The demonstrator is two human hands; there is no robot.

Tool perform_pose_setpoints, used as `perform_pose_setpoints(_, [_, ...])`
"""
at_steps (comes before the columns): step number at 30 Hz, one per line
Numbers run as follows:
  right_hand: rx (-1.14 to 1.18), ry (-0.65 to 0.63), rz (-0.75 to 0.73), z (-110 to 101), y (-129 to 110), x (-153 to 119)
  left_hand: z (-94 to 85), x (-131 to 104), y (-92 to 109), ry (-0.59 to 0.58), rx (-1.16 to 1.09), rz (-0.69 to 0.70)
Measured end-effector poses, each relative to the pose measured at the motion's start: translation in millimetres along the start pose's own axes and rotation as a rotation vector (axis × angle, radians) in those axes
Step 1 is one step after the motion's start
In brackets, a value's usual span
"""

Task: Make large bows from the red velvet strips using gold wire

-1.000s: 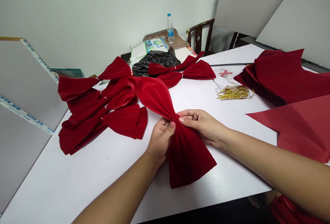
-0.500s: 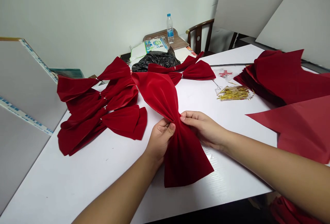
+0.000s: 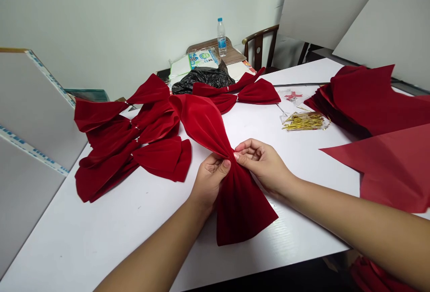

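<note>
A red velvet bow (image 3: 242,207) is held above the white table, its middle gathered into tight folds. My left hand (image 3: 211,178) is closed around the left side of the pinched waist, thumb on top. From the right, my right hand (image 3: 264,164) pinches the same gathered middle between thumb and fingers. The bow's upper half fans out toward the back left and its lower half hangs toward me. Whether a tie is around the waist is hidden by my fingers. Left of my hands lies a pile of tied red bows (image 3: 161,157).
More tied bows (image 3: 257,92) lie at the back beside a black plastic bag (image 3: 203,79). Gold twist ties (image 3: 305,122) sit right of centre. Stacked red fabric pieces (image 3: 366,99) cover the table's right side. Behind stand a water bottle (image 3: 221,39) and a wooden chair (image 3: 260,48).
The gathered waist has tightened and narrowed slightly. My right hand has curled its fingers more and raised them a little; my left hand has hardly moved.
</note>
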State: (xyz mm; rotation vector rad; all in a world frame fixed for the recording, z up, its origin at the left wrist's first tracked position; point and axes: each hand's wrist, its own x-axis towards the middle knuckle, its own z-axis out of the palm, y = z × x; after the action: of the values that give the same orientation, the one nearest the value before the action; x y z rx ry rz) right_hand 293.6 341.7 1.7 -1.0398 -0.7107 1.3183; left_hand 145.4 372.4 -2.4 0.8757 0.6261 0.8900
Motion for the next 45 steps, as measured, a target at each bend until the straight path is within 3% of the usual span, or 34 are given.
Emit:
perform_pose_setpoints(4, [-0.111,0.018,-0.146,0.0,-0.1,-3.3,0.3,-1.1,0.3,0.01,0.001,-0.009])
perform_pose_setpoints(18, [-0.209,0.012,-0.3,0.4,0.2,-3.8,-3.3,0.8,-1.5,0.075,0.036,0.051])
perform_pose_setpoints(35, [-0.221,-0.007,-0.247,2.0,-6.1,-6.9,-2.9,-0.3,0.1,0.064,0.013,0.012])
perform_pose_setpoints(45, [-0.112,-0.009,-0.184,2.6,-0.9,-9.2,-0.4,-0.7,0.0,0.064,0.009,0.044])
